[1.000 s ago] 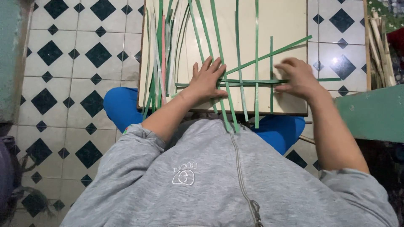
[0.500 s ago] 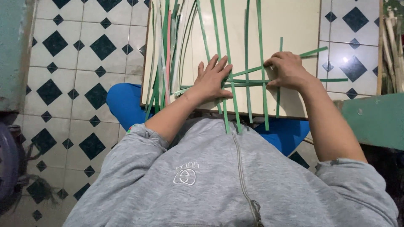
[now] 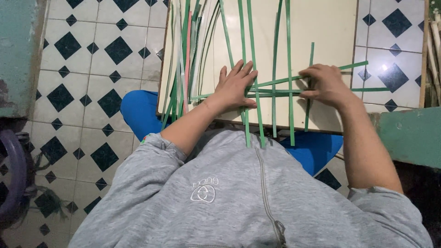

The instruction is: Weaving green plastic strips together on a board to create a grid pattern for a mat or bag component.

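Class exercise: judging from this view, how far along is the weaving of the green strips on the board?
Early stage. Done: a few crosswise green strips lie through the upright strips. In hand: the left hand presses the crossing flat while the right hand pinches a crosswise strip. Left: the loose strip bundle on the board lies unwoven.

green strips (image 3: 289, 55) — tops cut off by edge | board (image 3: 321, 27) — likewise

White floor tiles (image 3: 92, 73) with black diamonds (glossy), teal-green walls (image 3: 18, 55) at the sides.
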